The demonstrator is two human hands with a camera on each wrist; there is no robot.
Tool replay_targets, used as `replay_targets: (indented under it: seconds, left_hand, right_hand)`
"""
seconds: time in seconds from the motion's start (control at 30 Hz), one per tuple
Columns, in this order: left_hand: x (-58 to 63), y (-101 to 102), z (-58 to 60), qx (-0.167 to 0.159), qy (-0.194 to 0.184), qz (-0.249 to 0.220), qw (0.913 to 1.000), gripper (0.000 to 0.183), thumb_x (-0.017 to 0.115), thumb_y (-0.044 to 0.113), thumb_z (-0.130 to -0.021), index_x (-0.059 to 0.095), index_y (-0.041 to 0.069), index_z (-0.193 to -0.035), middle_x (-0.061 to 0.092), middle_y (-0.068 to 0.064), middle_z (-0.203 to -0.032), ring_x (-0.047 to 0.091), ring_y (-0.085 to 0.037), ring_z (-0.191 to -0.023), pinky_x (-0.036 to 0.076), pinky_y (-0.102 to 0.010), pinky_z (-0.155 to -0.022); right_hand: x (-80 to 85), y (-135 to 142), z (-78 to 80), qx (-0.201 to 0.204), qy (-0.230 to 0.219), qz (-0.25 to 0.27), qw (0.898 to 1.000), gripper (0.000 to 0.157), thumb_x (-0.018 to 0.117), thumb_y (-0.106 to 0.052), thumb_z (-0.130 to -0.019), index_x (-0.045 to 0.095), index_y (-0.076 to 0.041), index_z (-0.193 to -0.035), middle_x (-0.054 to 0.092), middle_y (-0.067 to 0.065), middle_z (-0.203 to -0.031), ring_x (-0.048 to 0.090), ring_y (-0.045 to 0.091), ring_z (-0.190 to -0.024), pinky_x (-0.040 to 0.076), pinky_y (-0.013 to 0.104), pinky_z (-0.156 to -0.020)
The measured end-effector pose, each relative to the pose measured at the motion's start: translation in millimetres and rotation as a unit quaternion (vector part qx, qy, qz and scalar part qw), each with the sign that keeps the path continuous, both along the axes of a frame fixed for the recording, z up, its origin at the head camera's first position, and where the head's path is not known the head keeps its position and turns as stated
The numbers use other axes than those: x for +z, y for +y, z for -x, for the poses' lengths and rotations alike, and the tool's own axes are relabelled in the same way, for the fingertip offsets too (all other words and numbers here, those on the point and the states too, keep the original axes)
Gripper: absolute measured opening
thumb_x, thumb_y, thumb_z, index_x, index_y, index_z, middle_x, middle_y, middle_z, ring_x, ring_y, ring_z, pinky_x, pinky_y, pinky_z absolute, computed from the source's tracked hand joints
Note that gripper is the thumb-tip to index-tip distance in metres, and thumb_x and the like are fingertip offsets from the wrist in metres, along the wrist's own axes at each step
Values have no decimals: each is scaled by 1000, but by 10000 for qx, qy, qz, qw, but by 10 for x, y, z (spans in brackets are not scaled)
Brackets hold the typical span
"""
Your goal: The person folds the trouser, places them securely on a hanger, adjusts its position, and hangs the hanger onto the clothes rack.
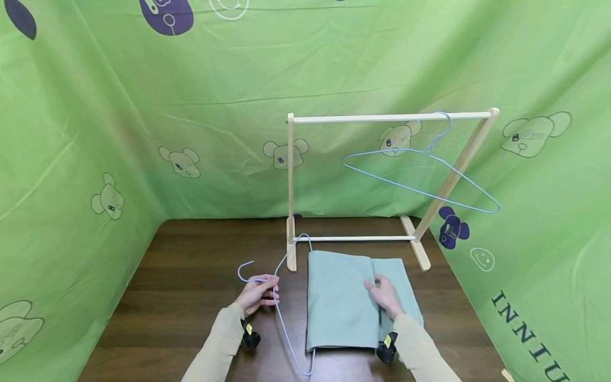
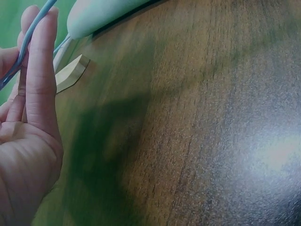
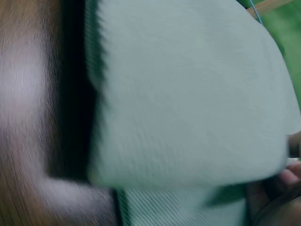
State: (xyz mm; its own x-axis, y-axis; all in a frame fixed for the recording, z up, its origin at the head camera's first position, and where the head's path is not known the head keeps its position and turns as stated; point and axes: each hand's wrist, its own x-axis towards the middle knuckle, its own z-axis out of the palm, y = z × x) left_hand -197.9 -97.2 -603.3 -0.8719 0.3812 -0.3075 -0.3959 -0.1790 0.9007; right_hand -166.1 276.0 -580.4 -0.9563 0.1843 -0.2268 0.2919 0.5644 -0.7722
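Note:
A blue wire hanger [image 1: 282, 322] lies sideways over the table, its hook pointing left. My left hand [image 1: 259, 293] pinches it near the base of the hook; in the left wrist view the blue wire [image 2: 30, 34] passes between thumb and fingers. A pale green folded cloth [image 1: 341, 302] is draped over the hanger's bottom bar, which it hides. On the cloth's right side, my right hand [image 1: 386, 297] grips the edge of the upper layer. In the right wrist view that layer [image 3: 188, 94] stands raised over the lower one, with fingertips at its edge.
Behind the cloth stands a wooden rack [image 1: 290, 175] with a white top rail [image 1: 363, 119]. A second blue hanger [image 1: 396, 183] hangs bare from the rail's right part. Green patterned fabric [image 1: 229, 175] walls in the brown table [image 1: 157, 313].

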Motion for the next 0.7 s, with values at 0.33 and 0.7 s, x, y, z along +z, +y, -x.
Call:
replay_targets:
  seconds: [0.33,0.7]
  left_hand:
    - [-10,-9,-12,-61,-33,83,9999,51,64,18,-98,46,-14,-133,64,5,-79,67,-6,-63,61,-26,-62]
    - [10,1,-19,-74,78,141,9998,54,63,16,-99,43,-16,-138,63,5,-80,67,-6,-63,61,-26,-62]
  right_hand:
    - [119,36,-176,389,-629,347,9967,39,71,-30,-91,43,-9,-73,43,-5,-59,49,7,-45,48,24,-42]
    - [17,175,-226,690,-388,1223,9893,21,59,-15,-101,57,5,-98,57,-7,-60,53,6,-49,46,24,-45]
